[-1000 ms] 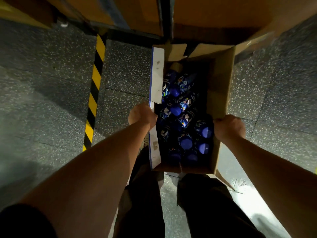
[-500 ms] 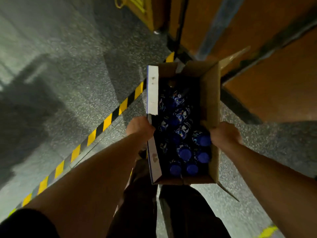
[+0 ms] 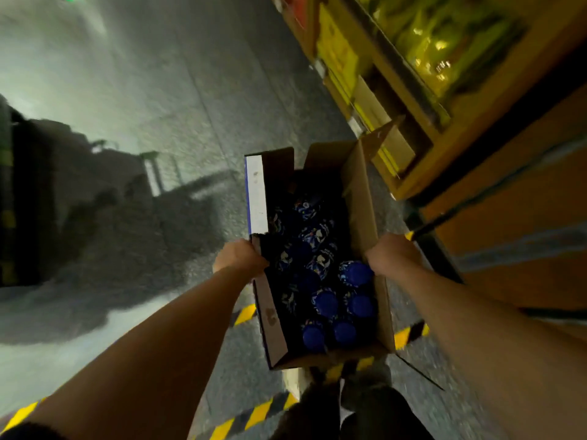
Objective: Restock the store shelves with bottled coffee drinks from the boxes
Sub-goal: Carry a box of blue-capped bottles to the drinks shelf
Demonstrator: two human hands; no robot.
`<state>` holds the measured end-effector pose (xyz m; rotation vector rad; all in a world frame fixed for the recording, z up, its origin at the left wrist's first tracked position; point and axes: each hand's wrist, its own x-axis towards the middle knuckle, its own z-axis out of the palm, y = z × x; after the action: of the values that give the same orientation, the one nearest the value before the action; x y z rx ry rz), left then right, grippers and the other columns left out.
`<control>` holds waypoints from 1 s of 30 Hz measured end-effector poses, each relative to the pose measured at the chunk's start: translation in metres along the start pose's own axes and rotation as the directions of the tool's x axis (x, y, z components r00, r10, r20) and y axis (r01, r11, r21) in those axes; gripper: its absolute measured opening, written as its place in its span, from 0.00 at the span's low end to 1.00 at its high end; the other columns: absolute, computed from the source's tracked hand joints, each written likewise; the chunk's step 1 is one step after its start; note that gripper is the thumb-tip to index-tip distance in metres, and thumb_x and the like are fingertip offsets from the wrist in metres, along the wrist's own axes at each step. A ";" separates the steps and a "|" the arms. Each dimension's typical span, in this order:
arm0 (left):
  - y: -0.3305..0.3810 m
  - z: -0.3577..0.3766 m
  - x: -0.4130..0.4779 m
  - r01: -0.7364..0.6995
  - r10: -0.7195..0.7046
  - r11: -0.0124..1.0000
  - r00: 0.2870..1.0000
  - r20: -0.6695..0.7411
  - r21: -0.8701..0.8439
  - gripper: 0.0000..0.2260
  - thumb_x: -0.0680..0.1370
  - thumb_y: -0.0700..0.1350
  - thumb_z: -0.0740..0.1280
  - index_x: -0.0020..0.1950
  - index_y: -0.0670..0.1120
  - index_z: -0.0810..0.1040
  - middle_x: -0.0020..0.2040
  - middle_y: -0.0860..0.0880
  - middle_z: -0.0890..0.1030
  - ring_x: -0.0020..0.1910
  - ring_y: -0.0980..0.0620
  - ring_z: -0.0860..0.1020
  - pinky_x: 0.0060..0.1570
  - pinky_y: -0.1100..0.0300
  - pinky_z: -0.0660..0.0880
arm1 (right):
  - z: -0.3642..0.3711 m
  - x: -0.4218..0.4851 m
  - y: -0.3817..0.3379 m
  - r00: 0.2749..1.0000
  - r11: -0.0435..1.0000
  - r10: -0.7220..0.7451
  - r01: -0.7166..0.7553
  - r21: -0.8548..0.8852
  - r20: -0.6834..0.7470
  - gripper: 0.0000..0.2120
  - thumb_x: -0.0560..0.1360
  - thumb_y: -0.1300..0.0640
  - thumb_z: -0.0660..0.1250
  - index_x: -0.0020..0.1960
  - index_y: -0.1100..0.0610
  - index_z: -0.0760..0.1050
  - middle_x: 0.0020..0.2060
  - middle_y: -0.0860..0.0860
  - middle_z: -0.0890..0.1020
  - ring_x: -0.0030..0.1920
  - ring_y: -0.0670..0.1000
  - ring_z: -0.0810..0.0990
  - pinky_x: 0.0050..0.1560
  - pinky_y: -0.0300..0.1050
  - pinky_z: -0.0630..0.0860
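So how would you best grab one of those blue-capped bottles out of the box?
Pinch a bottle by its blue cap and neck, coming from straight above. They all stand upright, packed tight in the box, so only their tops are exposed; the walls and neighbours block the sides.

There is only one view, from a wide-angle camera worn on the person's head. It looks forward and steeply down at the open brown cardboard box [image 3: 362, 217], from above its near end and quite close. The person's two bare forearms [image 3: 178, 328] run from the bottom corners up to the box. The picture is tilted and blurred. Left of the box lies the grey speckled floor [image 3: 158, 90]. Right of the box and beyond it stand the orange-brown shelf units [image 3: 508, 201].
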<state>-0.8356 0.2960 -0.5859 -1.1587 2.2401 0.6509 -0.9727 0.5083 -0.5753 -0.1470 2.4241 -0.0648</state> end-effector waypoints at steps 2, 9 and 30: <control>-0.012 -0.044 0.011 0.023 -0.025 0.998 0.999 -0.040 -0.052 0.14 0.74 0.51 0.67 0.53 0.44 0.80 0.40 0.47 0.79 0.36 0.48 0.80 0.39 0.58 0.77 | -0.029 0.005 -0.050 0.997 0.997 -0.066 0.063 -0.051 -0.046 0.11 0.78 0.56 0.62 0.54 0.62 0.77 0.56 0.60 0.79 0.54 0.60 0.79 0.46 0.46 0.73; -0.037 -0.184 0.075 0.163 -0.208 0.933 0.972 -0.111 -0.320 0.11 0.76 0.49 0.64 0.39 0.43 0.77 0.32 0.47 0.80 0.29 0.51 0.81 0.39 0.57 0.82 | -0.118 0.055 -0.220 0.964 0.963 -0.250 0.237 -0.130 -0.092 0.15 0.76 0.60 0.61 0.61 0.62 0.75 0.60 0.60 0.77 0.60 0.60 0.77 0.55 0.49 0.75; -0.153 -0.521 0.364 0.347 -0.425 0.768 0.905 -0.024 -0.538 0.06 0.73 0.46 0.69 0.40 0.46 0.75 0.35 0.47 0.79 0.30 0.51 0.81 0.34 0.58 0.81 | -0.251 0.225 -0.704 0.864 0.827 -0.500 0.497 -0.262 0.061 0.10 0.73 0.62 0.62 0.52 0.62 0.77 0.51 0.58 0.80 0.50 0.58 0.80 0.48 0.48 0.80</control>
<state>-1.0079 -0.3222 -0.4604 -1.9324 1.8769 1.0653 -1.2434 -0.2167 -0.4706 -0.9096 2.3314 0.0310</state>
